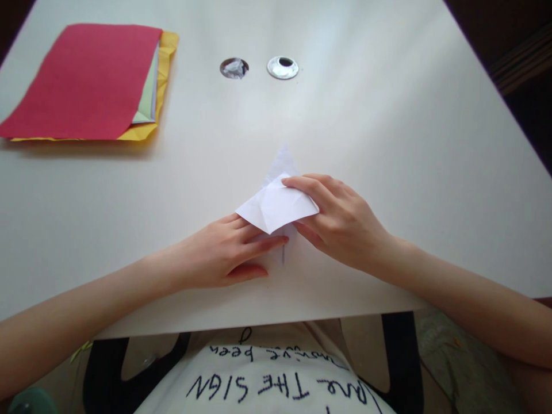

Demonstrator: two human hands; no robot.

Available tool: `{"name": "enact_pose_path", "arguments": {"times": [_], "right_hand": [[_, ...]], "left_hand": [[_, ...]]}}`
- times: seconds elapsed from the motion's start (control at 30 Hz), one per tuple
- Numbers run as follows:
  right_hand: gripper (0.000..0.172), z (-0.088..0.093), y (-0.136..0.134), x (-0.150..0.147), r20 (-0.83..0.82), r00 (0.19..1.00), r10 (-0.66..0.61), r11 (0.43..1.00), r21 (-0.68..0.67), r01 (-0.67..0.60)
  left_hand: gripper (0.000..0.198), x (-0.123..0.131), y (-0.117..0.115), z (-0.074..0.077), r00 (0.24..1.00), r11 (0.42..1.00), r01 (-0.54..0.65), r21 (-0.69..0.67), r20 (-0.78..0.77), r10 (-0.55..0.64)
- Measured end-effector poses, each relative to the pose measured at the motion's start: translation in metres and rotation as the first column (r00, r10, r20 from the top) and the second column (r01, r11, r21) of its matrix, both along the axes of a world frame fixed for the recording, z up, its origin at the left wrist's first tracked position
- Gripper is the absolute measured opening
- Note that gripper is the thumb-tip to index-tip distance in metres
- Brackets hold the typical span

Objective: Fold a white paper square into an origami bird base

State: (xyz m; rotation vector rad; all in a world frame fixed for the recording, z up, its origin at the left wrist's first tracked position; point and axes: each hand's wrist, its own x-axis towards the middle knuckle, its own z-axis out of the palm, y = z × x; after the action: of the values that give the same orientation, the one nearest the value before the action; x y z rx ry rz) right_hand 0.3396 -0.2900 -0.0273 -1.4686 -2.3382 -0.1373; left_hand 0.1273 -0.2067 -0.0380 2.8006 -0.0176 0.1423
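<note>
A folded sheet of white paper [282, 204] lies near the front edge of the table, with one pointed end away from me and a flap raised over the middle. My left hand [226, 247] rests flat on its near part, fingers stretched out. Some of those fingertips are hidden beneath the flap. From the right, my right hand [340, 215] grips the flap, with the index finger on top and the thumb underneath.
Coloured sheets, with a red sheet [90, 80] on top and a yellow sheet [168, 57] below, lie at the back left of the white table [388, 144]. Two round cable holes are at the back: an uncovered hole [234, 68] and one with a metallic cover [282, 68].
</note>
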Motion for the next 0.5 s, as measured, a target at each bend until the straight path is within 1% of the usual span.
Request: {"name": "enact_pose_path", "arguments": {"times": [0.2, 0.5], "right_hand": [[0.025, 0.0023, 0.0009, 0.0002, 0.028, 1.0, -0.001, 1.0, 0.0, 0.001], [0.03, -0.0003, 0.0017, 0.0008, 0.029, 0.999, 0.019, 0.998, 0.067, -0.021]], "left_hand": [[0.044, -0.0018, -0.0045, -0.0038, 0.999, 0.999, -0.007, 0.041, 0.047, 0.005], [0.044, -0.0024, -0.0053, -0.0004, 0.999, 0.996, 0.02, 0.088, 0.031, -0.022]]}}
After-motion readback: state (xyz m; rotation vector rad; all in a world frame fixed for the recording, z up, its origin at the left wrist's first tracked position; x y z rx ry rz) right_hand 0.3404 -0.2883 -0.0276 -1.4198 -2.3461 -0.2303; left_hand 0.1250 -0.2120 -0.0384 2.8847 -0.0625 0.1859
